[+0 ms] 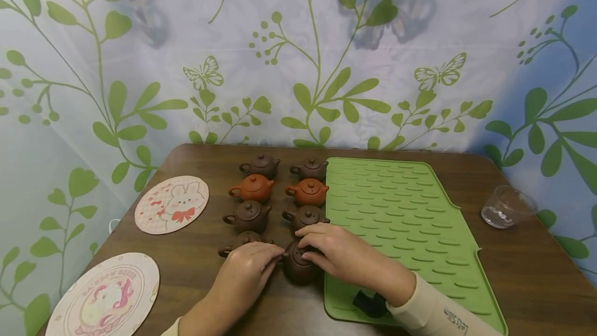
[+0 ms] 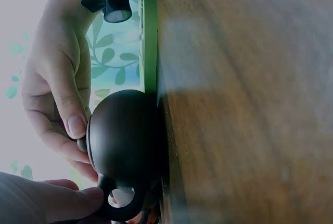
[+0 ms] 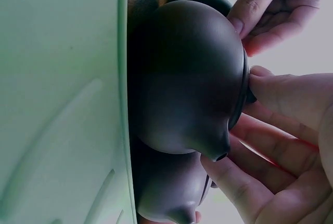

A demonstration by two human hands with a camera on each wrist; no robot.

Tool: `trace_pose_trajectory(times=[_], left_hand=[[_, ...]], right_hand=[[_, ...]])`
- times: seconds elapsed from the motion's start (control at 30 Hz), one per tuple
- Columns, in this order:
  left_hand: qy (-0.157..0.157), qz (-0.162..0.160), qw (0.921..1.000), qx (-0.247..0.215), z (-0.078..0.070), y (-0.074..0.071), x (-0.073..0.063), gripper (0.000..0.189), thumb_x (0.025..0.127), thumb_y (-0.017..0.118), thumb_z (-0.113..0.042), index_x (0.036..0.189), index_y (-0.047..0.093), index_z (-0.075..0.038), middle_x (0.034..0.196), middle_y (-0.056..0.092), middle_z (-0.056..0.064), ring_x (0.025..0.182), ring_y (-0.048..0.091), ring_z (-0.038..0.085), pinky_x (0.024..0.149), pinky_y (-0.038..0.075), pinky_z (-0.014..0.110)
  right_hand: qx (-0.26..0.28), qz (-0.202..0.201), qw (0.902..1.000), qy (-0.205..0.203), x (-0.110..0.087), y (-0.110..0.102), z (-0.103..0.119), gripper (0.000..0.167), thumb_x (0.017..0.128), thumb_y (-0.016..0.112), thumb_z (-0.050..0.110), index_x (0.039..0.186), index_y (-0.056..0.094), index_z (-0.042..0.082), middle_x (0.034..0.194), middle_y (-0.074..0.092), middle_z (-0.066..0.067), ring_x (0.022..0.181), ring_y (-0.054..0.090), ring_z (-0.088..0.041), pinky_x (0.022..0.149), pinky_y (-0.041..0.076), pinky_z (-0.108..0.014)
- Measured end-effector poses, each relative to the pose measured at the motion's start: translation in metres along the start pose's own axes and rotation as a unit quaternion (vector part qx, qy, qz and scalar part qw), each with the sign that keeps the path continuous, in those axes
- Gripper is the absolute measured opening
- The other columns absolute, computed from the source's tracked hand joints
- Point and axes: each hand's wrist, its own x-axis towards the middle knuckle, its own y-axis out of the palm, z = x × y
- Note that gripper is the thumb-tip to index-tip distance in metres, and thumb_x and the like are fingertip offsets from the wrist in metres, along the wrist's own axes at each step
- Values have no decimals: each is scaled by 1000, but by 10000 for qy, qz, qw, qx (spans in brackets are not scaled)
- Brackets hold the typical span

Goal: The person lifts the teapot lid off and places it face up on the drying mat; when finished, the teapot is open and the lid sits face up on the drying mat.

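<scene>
A dark brown clay teapot stands at the front of the right-hand column of teapots, beside the green mat. My left hand pinches its handle between thumb and fingers. Over the top, my right hand has its thumb at the lid knob, while a fingertip reaches the spout. The lid sits on the pot. Behind it in the same column are another dark teapot, an orange-brown one and a dark one. Part of the left column's front teapot hides behind my left hand.
The left column also holds an orange-brown teapot and dark ones. A ridged green mat lies to the right. Two round printed mats, a bunny one and a pink-maned one, lie left. A clear plastic cup stands far right.
</scene>
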Motion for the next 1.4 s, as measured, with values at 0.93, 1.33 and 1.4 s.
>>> trace_pose_trajectory(times=[0.93,1.33,1.4], left_hand=[[-35,10,9999,-94,0,-1,-1,32,70,91,12,95,80,-5,96,78,2,88,75,17,76,61,36],[-70,-5,9999,-102,-1,-1,-1,32,71,92,11,96,80,-6,95,78,1,87,74,16,76,61,36],[-80,-4,9999,-111,0,-1,-1,32,71,92,11,96,80,-6,95,77,1,87,74,16,76,61,37]], right_hand=[[204,-166,9996,-65,0,2,0,11,100,75,10,111,75,7,128,70,-8,119,65,-19,98,53,-35],[388,-139,9990,146,1,-3,3,12,101,75,13,113,75,9,127,70,-8,120,65,-17,98,54,-34],[380,-183,9990,120,1,-3,3,12,101,74,12,113,74,8,127,71,-9,118,66,-18,97,54,-35]])
